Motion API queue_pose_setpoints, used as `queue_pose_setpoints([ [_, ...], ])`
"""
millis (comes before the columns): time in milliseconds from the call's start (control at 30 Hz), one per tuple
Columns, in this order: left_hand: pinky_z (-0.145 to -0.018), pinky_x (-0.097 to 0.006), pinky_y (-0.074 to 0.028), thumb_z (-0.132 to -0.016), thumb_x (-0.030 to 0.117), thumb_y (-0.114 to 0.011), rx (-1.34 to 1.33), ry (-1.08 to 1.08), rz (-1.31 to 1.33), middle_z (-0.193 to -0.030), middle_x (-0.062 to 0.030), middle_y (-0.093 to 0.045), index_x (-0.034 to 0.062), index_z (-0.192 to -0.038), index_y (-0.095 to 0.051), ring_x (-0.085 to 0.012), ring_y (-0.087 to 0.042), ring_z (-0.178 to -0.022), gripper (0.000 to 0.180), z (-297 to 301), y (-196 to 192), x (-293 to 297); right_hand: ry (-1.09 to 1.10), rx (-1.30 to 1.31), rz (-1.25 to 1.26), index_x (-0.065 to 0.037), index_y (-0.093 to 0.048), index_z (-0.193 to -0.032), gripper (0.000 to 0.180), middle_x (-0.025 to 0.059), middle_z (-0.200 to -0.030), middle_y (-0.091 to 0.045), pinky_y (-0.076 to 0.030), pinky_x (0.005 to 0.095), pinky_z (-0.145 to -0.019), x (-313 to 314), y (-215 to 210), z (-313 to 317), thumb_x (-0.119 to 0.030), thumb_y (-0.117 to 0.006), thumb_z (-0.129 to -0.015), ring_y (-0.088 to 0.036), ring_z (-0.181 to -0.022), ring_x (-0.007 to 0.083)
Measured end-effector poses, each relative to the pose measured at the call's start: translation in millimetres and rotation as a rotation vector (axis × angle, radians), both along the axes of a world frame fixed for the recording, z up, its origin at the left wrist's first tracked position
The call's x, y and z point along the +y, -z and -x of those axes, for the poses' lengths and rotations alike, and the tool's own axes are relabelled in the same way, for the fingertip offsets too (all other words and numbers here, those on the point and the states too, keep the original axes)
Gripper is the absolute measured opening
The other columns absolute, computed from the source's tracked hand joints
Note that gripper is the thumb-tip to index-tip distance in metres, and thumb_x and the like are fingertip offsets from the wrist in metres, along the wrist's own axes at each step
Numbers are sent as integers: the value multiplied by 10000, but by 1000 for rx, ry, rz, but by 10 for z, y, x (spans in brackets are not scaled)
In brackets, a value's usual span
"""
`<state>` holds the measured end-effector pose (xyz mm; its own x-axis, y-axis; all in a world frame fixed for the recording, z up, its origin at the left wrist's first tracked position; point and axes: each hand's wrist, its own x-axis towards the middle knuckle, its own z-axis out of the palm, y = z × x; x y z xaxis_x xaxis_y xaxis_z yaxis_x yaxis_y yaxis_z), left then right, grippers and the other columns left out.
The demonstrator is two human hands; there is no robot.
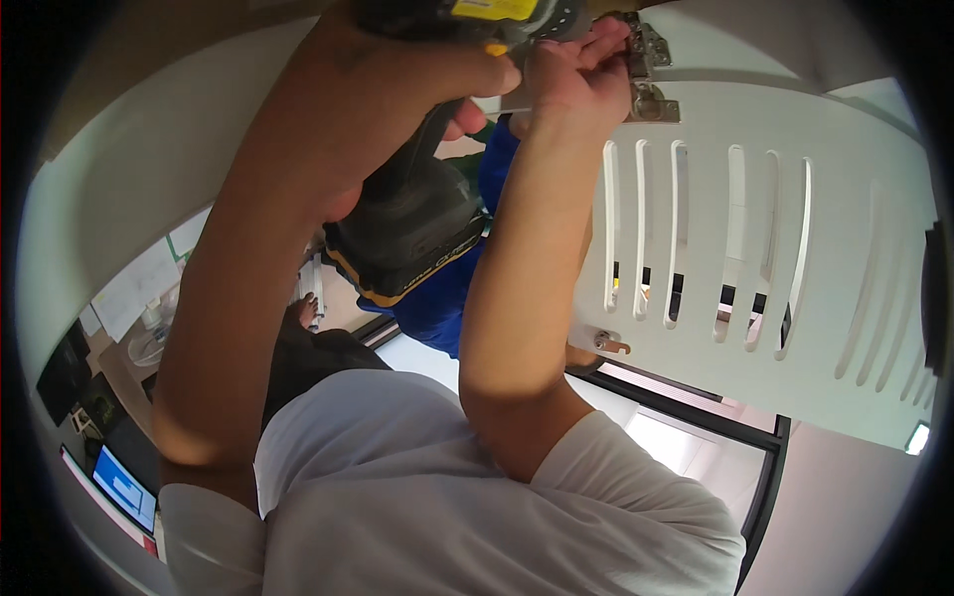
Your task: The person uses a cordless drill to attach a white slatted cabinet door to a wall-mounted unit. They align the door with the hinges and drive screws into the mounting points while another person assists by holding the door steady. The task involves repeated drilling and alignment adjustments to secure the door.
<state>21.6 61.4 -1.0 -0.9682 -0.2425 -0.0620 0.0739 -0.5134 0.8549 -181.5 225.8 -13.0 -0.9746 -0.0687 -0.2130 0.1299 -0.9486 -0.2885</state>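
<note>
My left hand (437,74) is wrapped round the grip of a cordless drill (402,243), dark with yellow trim. The drill body is at the top edge, its chuck toward the right and its battery hanging below. My right hand (586,84) is raised beside the chuck, fingers drawn together at a metal cabinet hinge (654,102). What those fingers hold, if anything, is hidden. The hinge joins a white slotted door (706,209) to the white cabinet panel above. The drill's tip is hidden behind my right hand.
A metal cam lock (604,344) sits on the door's lower edge. Below the drill, a person in blue clothing (432,308) is partly hidden. At lower left are a lit laptop screen (124,487) and papers (139,288). A dark-framed glass panel (686,437) stands lower right.
</note>
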Motion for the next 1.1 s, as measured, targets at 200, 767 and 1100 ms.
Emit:
queue_pose_setpoints([
  [200,-664,-279,-519,-802,154,-839,70,48,30,-878,-28,-717,24,-1025,-742,-130,-647,-708,275,-32,-207,189,158,95,-132,-167,-673,-958,186,-56,-854,-680,-539,273,-879,-76,-233,-378,-197,-506,-1035,-661,-855,97],
  [767,-645,-259,-504,-844,221,-826,26,165,109,-905,-23,-741,47,-1044,-789,-101,-636,-711,268,197,-639,150,32,675,-2479,-55,-709,-896,203,201,-846,-740,-576,472,-745,99,-256,-731,-257,-695,-898,-721,-838,414],
  [1100,-648,-272,-538,-793,225,-881,42,184,19,-882,-26,-730,39,-1004,-771,-130,-682,-732,302,335,-532,237,-329,293,-1447,30,-706,-1163,373,117,-919,-727,-527,306,-757,267,-559,-1324,-307,-608,-1038,-671,-807,163],
])
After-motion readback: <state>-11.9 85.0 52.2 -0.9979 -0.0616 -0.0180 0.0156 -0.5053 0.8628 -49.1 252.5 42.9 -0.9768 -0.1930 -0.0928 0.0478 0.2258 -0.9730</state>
